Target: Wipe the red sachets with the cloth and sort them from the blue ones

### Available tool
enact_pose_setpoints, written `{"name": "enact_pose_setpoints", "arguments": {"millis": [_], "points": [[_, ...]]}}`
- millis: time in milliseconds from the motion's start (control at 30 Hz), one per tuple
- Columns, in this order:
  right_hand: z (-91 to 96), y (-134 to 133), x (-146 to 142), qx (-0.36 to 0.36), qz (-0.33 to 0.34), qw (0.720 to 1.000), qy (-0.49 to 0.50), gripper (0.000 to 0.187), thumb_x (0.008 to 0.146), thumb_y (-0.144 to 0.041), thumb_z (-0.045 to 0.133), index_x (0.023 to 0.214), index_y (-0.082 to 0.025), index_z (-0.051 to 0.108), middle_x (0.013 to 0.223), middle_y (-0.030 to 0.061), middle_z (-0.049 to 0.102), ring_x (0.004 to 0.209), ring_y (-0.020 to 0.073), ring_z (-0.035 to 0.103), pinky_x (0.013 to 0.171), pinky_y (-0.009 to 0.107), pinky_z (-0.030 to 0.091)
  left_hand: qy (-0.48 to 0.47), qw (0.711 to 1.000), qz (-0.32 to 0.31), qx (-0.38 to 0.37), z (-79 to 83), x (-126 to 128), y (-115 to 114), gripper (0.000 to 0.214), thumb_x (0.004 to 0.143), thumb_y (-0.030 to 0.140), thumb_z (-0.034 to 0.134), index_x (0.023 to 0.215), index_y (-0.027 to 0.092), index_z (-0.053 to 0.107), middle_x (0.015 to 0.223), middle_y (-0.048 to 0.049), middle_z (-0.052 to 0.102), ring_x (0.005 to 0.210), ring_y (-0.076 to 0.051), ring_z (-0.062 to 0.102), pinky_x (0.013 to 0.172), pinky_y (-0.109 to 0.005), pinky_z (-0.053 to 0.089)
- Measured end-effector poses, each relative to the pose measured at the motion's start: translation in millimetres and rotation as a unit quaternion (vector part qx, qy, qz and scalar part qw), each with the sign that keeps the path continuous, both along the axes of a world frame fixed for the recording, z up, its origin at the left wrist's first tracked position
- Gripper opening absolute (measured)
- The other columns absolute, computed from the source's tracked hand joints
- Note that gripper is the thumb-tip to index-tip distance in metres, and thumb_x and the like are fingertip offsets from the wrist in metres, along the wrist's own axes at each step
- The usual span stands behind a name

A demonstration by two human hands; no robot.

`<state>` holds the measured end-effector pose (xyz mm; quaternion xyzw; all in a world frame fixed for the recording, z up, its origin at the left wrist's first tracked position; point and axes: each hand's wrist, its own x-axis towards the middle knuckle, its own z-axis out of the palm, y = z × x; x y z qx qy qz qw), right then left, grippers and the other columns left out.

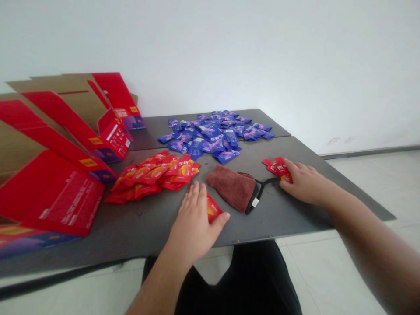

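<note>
My left hand [193, 218] lies flat, fingers stretched out, on top of a red sachet [214, 208] near the front edge of the dark table [295, 214]. My right hand [303, 180] rests at the right, its fingers closed on a few red sachets [276, 166]. Between the hands lies a brown cloth pouch [233, 187] with black trim and a black cord. A pile of red sachets [154, 175] sits just left of my left hand. Behind it spreads a pile of blue-purple sachets [213, 133].
Several opened red cardboard boxes [62, 175] stand and lie along the table's left side, some overhanging the front edge. A white wall is behind the table. A pale tiled floor lies to the right and below, with my dark-clothed lap under the table edge.
</note>
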<state>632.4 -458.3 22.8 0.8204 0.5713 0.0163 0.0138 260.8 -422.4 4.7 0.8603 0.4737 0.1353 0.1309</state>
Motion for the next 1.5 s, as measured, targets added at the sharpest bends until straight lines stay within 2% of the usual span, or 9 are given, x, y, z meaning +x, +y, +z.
{"name": "enact_pose_setpoints", "arguments": {"millis": [100, 200, 300, 600, 700, 833, 1067, 1267, 1500], "points": [[14.5, 9, -7, 0.071, 0.041, 0.996, -0.026, 0.079, 0.101, -0.053, 0.049, 0.165, -0.009, 0.035, 0.167, 0.0294, 0.039, 0.15, 0.0527, 0.041, 0.115, 0.075, 0.039, -0.014, 1.0, -0.017, -0.022, 1.6, 2, 3, 0.103, 0.096, 0.063, 0.06, 0.168, 0.004, 0.017, 0.177, -0.026, 0.01, 0.165, -0.036, 0.015, 0.131, -0.055, 0.027], [37.6, 15, -54, 0.135, 0.23, 0.963, 0.044, 0.07, 0.105, -0.05, 0.05, 0.165, -0.016, 0.038, 0.171, 0.0218, 0.036, 0.156, 0.0403, 0.039, 0.125, 0.06, 0.036, -0.015, 0.999, -0.034, -0.013, 2.1, 3, 7, 0.117, 0.089, 0.066, 0.068, 0.169, 0.006, 0.008, 0.177, -0.0254, 0.008, 0.166, -0.035, 0.007, 0.132, -0.06, 0.02], [47.3, 28, -111, 0.07, 0.388, 0.904, 0.167, 0.062, 0.105, -0.048, 0.055, 0.163, -0.026, 0.043, 0.167, 0.0147, 0.045, 0.151, 0.034, 0.048, 0.121, 0.052, 0.045, 0.004, 0.999, -0.037, -0.017, 4.0, -1, 7, 0.133, 0.078, 0.071, 0.078, 0.169, 0.005, 0.007, 0.176, -0.027, 0.012, 0.166, -0.038, 0.006, 0.133, -0.064, 0.013], [13.1, 87, -132, 0.122, 0.381, 0.879, 0.26, 0.035, 0.087, -0.012, 0.062, 0.122, -0.018, 0.067, 0.113, 0.0089, 0.075, 0.104, 0.0248, 0.07, 0.093, 0.037, 0.055, 0.006, 0.997, -0.01, -0.071, 12.3, -14, 5, 0.127, 0.077, 0.063, 0.081, 0.167, 0.003, 0.014, 0.174, -0.0272, 0.025, 0.162, -0.039, 0.027, 0.132, -0.057, 0.028], [24.0, 71, -133, 0.132, 0.444, 0.812, 0.355, 0.045, 0.084, -0.008, 0.063, 0.127, -0.022, 0.065, 0.122, 0.0069, 0.074, 0.11, 0.0217, 0.069, 0.098, 0.035, 0.053, -0.003, 0.997, -0.025, -0.071, 12.2, -13, 8, 0.128, 0.074, 0.061, 0.085, 0.167, 0.007, 0.017, 0.172, -0.0257, 0.03, 0.16, -0.038, 0.032, 0.13, -0.055, 0.032], [32.3, 48, -152, -0.011, 0.57, 0.72, 0.396, 0.039, 0.085, -0.008, 0.068, 0.12, -0.023, 0.072, 0.119, 0.004, 0.073, 0.112, 0.0188, 0.068, 0.105, 0.034, 0.05, 0.002, 0.996, -0.068, -0.06, 8.7, -15, 11, 0.122, 0.082, 0.061, 0.079, 0.169, 0.01, 0.011, 0.174, -0.0246, 0.027, 0.162, -0.037, 0.029, 0.131, -0.059, 0.028], [25.4, 53, -166, -0.026, 0.556, 0.767, 0.319, 0.034, 0.086, -0.009, 0.066, 0.113, -0.025, 0.077, 0.114, 0.003, 0.073, 0.109, 0.0222, 0.065, 0.107, 0.042, 0.045, 0.002, 0.997, -0.058, -0.059, 3.8, -15, 12, 0.138, 0.075, 0.059, 0.086, 0.17, 0.015, -0.004, 0.173, -0.0235, 0.029, 0.16, -0.04, 0.032, 0.13, -0.062, 0.03], [23.4, 68, -168, 0.001, 0.526, 0.807, 0.268, 0.03, 0.085, -0.008, 0.06, 0.105, -0.021, 0.077, 0.113, 0.0045, 0.071, 0.104, 0.022, 0.065, 0.103, 0.041, 0.048, 0.029, 0.999, -0.026, -0.033, 0.9, -12, 11, 0.127, 0.076, 0.07, 0.081, 0.169, 0.014, 0.015, 0.172, -0.0219, 0.033, 0.161, -0.038, 0.031, 0.133, -0.065, 0.014], [3.0, 84, -147, 0.14, 0.452, 0.849, 0.234, 0.042, 0.094, -0.008, 0.051, 0.131, -0.02, 0.068, 0.129, 0.0125, 0.064, 0.119, 0.0257, 0.064, 0.105, 0.044, 0.052, 0.053, 0.998, -0.024, -0.022, 1.7, -15, 10, 0.128, 0.074, 0.078, 0.077, 0.166, 0.007, 0.025, 0.172, -0.0249, 0.031, 0.163, -0.04, 0.024, 0.134, -0.059, 0.02]]}}
